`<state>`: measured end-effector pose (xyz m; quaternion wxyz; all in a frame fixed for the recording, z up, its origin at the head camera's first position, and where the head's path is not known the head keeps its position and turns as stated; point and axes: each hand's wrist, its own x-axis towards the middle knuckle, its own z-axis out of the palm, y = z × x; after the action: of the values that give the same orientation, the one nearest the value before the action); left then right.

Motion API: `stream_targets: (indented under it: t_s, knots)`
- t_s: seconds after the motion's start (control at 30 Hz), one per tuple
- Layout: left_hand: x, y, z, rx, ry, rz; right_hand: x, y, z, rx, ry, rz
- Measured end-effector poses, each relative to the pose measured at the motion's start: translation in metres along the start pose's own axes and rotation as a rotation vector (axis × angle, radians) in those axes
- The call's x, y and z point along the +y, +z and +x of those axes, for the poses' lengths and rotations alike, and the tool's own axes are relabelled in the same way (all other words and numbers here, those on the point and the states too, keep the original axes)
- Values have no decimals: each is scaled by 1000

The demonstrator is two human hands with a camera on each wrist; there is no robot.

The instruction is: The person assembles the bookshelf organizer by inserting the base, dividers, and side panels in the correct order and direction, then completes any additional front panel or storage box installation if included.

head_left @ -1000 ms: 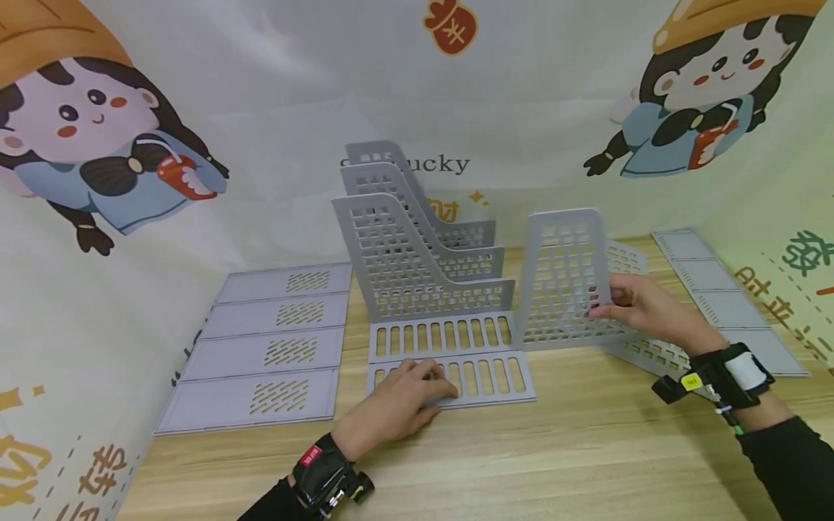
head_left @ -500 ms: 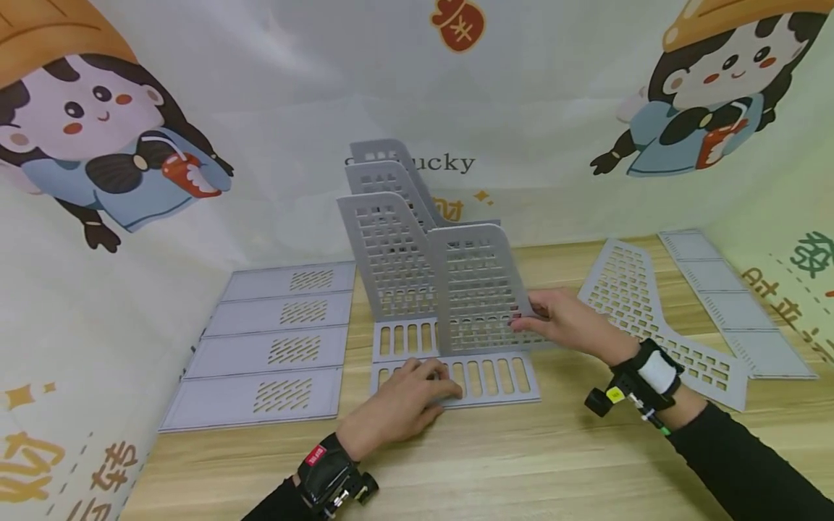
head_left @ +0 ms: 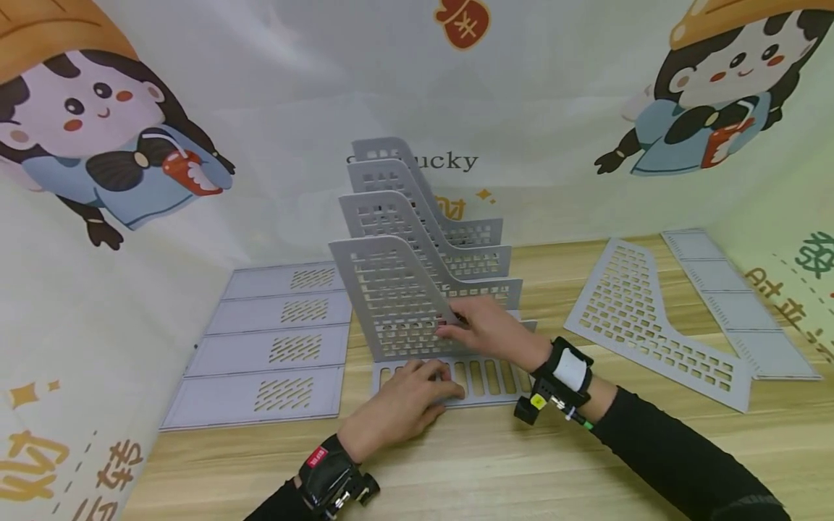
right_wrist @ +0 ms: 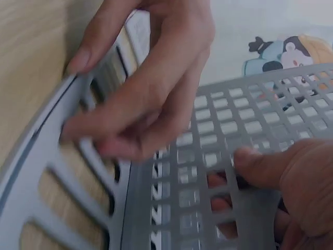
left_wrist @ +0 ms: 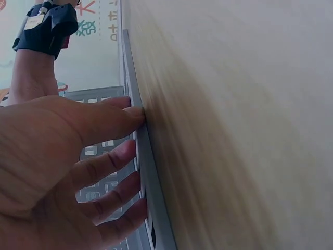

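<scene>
Perforated grey panel (head_left: 391, 300) stands nearly upright on the slotted base (head_left: 485, 400), and from where I'm standing its long axis runs left to right across the person's front, in line with three like panels (head_left: 371, 224) ranked behind it. Its tall end is off to the left, with its low tail poking out past the far side of the right hand (head_left: 491, 333). That hand is the one that counts: its grip pinches the sloping edge, thumb on the near face and fingers behind, so most of the panel lies leftward of the grip. The left hand (head_left: 404, 401) sits just in front of the panel's lower edge, holding the base by its near rim against the counter (head_left: 443, 470). Whether that lower edge is seated, I can't tell.
</scene>
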<state>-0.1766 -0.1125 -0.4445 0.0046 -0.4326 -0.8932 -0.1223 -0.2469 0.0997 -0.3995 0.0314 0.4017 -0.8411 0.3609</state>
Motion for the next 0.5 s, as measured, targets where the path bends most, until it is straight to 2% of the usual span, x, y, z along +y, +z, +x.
stream_targets:
  t_s: [0.13, 0.3, 0.43, 0.5]
  knots:
    - [-1, -2, 0, 6, 10, -2, -4, 4, 4, 25, 8, 8]
    - [-5, -1, -2, 6, 7, -22, 0, 3, 2, -3, -57, -3]
    - [-7, 0, -5, 7, 15, -42, 8, -5, -9, -1, -76, 85]
    - [-8, 0, -6, 14, 25, -50, 14, -16, -19, 38, -24, 133]
